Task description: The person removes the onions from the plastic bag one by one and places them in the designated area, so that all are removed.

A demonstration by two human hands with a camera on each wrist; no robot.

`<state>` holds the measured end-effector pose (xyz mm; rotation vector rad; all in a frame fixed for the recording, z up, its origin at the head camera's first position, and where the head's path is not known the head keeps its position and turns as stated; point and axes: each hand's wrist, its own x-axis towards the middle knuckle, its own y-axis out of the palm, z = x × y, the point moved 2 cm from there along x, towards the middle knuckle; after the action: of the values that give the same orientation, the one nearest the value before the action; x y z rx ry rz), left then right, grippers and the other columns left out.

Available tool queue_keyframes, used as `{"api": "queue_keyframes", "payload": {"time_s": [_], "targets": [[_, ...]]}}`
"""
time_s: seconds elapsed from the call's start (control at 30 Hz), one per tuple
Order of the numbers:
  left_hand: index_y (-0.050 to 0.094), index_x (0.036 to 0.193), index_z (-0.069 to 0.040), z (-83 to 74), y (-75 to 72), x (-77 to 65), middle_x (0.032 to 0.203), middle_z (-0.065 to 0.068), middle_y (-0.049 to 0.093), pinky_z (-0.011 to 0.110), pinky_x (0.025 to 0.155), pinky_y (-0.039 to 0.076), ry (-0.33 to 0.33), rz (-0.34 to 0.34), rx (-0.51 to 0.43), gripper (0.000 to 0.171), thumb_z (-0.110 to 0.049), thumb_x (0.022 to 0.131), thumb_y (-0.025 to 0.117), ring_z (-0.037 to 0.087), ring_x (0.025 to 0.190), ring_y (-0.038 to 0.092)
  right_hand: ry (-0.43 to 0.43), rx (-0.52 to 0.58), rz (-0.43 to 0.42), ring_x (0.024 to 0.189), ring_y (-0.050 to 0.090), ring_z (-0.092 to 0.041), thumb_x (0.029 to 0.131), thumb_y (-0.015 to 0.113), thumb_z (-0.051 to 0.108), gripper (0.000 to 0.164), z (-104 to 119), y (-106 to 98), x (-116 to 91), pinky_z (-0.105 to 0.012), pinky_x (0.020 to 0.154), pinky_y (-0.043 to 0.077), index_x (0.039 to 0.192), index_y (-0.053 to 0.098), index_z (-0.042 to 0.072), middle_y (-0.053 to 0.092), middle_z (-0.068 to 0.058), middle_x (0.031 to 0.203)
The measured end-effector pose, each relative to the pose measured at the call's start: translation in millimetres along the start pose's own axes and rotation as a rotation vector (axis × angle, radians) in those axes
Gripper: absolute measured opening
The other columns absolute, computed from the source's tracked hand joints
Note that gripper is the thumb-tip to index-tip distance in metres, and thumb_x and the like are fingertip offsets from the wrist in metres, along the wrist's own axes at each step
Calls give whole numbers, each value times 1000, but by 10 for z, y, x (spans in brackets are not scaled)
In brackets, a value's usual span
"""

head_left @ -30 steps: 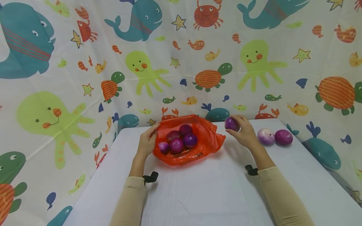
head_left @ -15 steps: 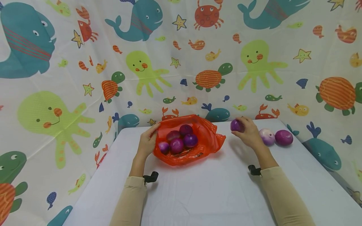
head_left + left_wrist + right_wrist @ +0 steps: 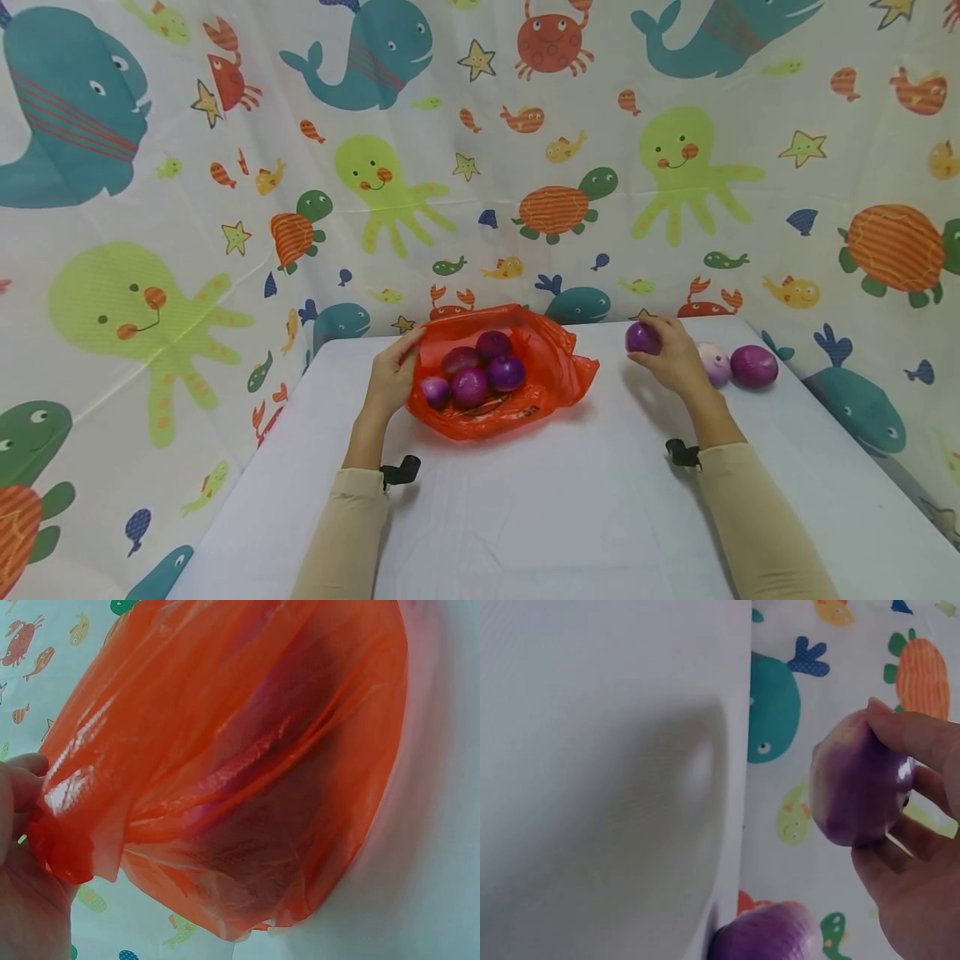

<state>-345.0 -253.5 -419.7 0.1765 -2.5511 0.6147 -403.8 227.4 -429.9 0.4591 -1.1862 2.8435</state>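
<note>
An orange-red plastic bag (image 3: 551, 354) lies with its mouth spread, and several red onions (image 3: 468, 387) show inside. The left hand (image 3: 392, 375) grips the bag's left edge; in the left wrist view, its fingers pinch the gathered film. Raised above the table to the right of the bag, a red onion (image 3: 642, 338) is held by the right hand (image 3: 678, 360) between thumb and fingers, as the right wrist view also shows. Beyond that hand, a paler onion (image 3: 714, 365) and a dark purple onion (image 3: 754, 367) rest side by side, the paler one partly hidden.
A white-covered table (image 3: 525, 508) carries everything. Behind and at the sides hangs a curtain (image 3: 480, 167) printed with sea animals, close to the table's back edge. Each wrist wears a black strap mount (image 3: 401, 471).
The right hand has moved to the right, away from the bag, with the red onion in it, and now covers part of the paler onion. The left hand and bag stay put.
</note>
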Motion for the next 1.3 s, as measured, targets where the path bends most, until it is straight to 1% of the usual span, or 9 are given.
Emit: {"api": "queue_keyframes", "payload": {"time_s": [0.13,0.37,0.6,0.73,0.87,1.07,1.3], "targets": [[61,147,-13,-6,-7,0,154,8,57,50,115,47,-8,-2,1,42,-3,107,52,32,145,52,12,-13,17,140,39,-54,93,78,15,70,-53,-13,-1,-76,111,38,154,45,9,39,-29,154],[58,148,-9,-5,-3,10,155,13,55,54,115,45,-9,-5,0,42,-2,107,50,36,146,50,11,-39,12,140,38,-57,93,78,14,70,-154,-36,5,-77,113,35,154,44,4,36,-32,156],[61,147,-13,9,0,22,154,8,57,49,114,47,-11,-12,16,43,-2,106,52,31,145,52,22,-37,14,140,38,-57,92,79,12,70,-175,-27,-17,-76,114,34,151,45,0,36,-34,154],[60,148,-14,-2,-4,17,154,7,57,50,114,47,3,-6,18,44,-1,106,52,32,145,52,26,-36,19,141,37,-57,91,79,12,70,-202,-4,-16,-76,114,34,151,45,0,35,-34,155],[60,148,-14,5,-6,16,155,6,56,49,115,46,-1,0,19,44,-2,107,52,30,146,51,14,-48,20,140,38,-58,91,79,10,69,-245,17,-12,-76,114,33,150,46,0,35,-35,155],[60,148,-15,10,-1,12,155,6,56,50,116,46,-13,1,18,43,-4,107,52,30,147,50,43,-60,58,139,39,-59,91,78,9,69,-244,13,-29,-76,113,35,151,45,1,34,-36,155],[60,148,-15,3,-3,7,155,6,56,49,116,46,-18,0,26,43,-5,107,51,30,147,50,91,-54,122,142,38,-56,89,78,6,70,-225,25,-63,-72,115,37,151,45,0,35,-33,155]]}}
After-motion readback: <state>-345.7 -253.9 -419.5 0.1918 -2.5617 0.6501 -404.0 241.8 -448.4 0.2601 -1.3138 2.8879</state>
